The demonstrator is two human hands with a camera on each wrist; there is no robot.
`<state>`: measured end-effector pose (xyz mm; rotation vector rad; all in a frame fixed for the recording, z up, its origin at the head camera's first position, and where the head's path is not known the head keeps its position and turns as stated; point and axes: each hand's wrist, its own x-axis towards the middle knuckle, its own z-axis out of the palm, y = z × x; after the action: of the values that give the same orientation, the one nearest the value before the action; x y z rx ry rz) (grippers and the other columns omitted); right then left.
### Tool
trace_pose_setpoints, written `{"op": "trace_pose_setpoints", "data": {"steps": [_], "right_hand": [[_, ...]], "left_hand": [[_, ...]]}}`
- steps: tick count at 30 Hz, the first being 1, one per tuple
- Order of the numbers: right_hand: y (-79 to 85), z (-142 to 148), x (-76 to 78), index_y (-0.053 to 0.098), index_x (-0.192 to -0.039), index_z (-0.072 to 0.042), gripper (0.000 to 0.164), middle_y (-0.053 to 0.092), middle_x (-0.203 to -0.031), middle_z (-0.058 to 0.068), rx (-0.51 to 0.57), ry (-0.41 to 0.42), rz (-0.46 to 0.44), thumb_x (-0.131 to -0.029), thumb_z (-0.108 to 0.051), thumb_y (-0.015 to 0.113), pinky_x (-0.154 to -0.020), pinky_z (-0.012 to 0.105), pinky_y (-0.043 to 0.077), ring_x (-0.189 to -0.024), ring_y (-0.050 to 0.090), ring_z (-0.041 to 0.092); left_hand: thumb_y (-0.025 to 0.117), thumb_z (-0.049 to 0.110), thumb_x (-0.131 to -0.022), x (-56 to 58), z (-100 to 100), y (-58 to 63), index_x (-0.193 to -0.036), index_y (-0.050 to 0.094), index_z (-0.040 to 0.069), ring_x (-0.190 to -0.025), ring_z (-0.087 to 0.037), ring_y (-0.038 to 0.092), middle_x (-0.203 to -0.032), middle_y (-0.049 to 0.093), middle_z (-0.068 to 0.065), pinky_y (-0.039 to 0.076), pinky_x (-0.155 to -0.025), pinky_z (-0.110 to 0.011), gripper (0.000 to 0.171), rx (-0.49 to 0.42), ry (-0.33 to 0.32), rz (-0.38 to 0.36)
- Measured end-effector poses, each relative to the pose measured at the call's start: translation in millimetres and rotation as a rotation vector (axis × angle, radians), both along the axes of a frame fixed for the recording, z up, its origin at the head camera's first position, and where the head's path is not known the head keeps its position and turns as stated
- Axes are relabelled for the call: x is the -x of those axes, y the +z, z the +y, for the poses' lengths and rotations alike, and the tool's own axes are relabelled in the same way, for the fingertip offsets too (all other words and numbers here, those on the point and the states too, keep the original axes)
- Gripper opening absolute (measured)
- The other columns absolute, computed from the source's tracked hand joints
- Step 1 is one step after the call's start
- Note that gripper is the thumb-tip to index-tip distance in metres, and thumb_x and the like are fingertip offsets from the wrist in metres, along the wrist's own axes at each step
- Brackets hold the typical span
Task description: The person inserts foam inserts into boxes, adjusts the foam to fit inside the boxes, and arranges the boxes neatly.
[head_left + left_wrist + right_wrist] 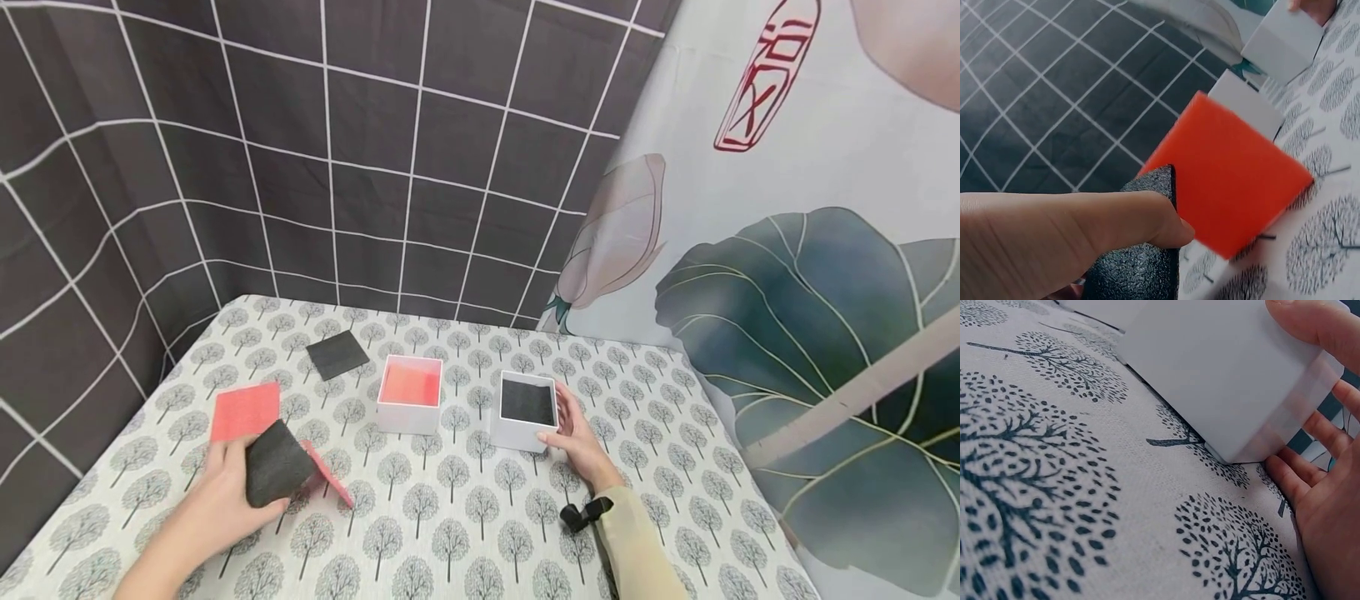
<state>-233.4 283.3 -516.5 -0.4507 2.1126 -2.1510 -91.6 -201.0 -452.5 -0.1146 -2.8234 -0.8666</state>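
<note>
In the head view my left hand [217, 500] pinches a black square sheet [279, 463] between thumb and fingers; its edge shows under the thumb [1166, 219] in the left wrist view. Just past it, a red square sheet [1229, 178] stands tilted and appears nearly edge-on in the head view. Behind the hand is another red square sheet [246, 411]. My right hand [581, 442] grips a white box [517, 435] by its near right corner, thumb on the front wall and fingers along the side [1285, 431]. Black material [528, 402] shows inside this open-topped box.
A second white open-topped box [408, 419] with red material inside stands left of the gripped one. Another black square sheet [337, 355] lies farther back on the tree-patterned tablecloth [450, 533]. A dark grid curtain [360, 167] hangs behind the table.
</note>
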Motion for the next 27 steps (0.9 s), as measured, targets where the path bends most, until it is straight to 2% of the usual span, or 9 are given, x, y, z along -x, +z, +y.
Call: {"op": "trace_pose_setpoints", "data": {"steps": [4, 12, 17, 23, 27], "right_hand": [[1.3, -0.6, 1.4, 0.016, -0.148, -0.014, 0.096, 0.023, -0.149, 0.014, -0.001, 0.004, 0.006, -0.072, 0.009, 0.069, -0.105, 0.018, 0.028, -0.134, 0.026, 0.017], [3.4, 1.1, 3.9, 0.016, -0.148, -0.014, 0.096, 0.022, -0.149, 0.015, 0.027, 0.021, 0.028, -0.072, 0.008, 0.069, -0.106, 0.019, 0.029, -0.133, 0.029, 0.015], [5.3, 1.8, 2.3, 0.015, -0.148, -0.013, 0.096, 0.022, -0.149, 0.016, 0.031, 0.02, 0.025, -0.072, 0.008, 0.07, -0.105, 0.02, 0.03, -0.132, 0.03, 0.016], [3.1, 1.4, 1.9, 0.016, -0.148, -0.015, 0.096, 0.023, -0.149, 0.015, 0.033, 0.022, 0.019, -0.072, 0.008, 0.07, -0.105, 0.02, 0.03, -0.132, 0.03, 0.016], [-0.8, 0.4, 1.6, 0.017, -0.148, -0.014, 0.096, 0.023, -0.149, 0.016, 0.04, 0.026, 0.02, -0.071, 0.009, 0.069, -0.106, 0.02, 0.029, -0.133, 0.029, 0.015]], "left_hand": [[0.081, 0.027, -0.063, -0.3, 6.2, 8.4, -0.131, 0.028, -0.008, -0.085, -0.043, 0.054, -0.112, 0.033, -0.028, 0.049, -0.065, -0.055, 0.093, 0.01, -0.004, -0.059], [0.08, 0.029, -0.063, -11.8, -4.9, 25.2, -0.136, 0.025, -0.004, -0.089, -0.043, 0.053, -0.117, 0.035, -0.03, 0.048, -0.061, -0.054, 0.097, 0.038, -0.005, -0.086], [0.079, 0.029, -0.064, -17.9, -8.8, 34.2, -0.136, 0.025, -0.003, -0.081, -0.037, 0.055, -0.117, 0.035, -0.027, 0.046, -0.054, -0.046, 0.095, 0.059, 0.01, -0.09], [0.078, 0.027, -0.063, -15.3, 3.4, 41.2, -0.137, 0.024, -0.001, -0.076, -0.03, 0.053, -0.116, 0.035, -0.024, 0.043, -0.052, -0.037, 0.096, 0.048, -0.018, -0.065], [0.078, 0.026, -0.063, -11.2, 14.2, 43.1, -0.138, 0.023, -0.001, -0.076, -0.028, 0.054, -0.118, 0.034, -0.022, 0.045, -0.054, -0.036, 0.097, 0.029, -0.061, -0.066]]}}
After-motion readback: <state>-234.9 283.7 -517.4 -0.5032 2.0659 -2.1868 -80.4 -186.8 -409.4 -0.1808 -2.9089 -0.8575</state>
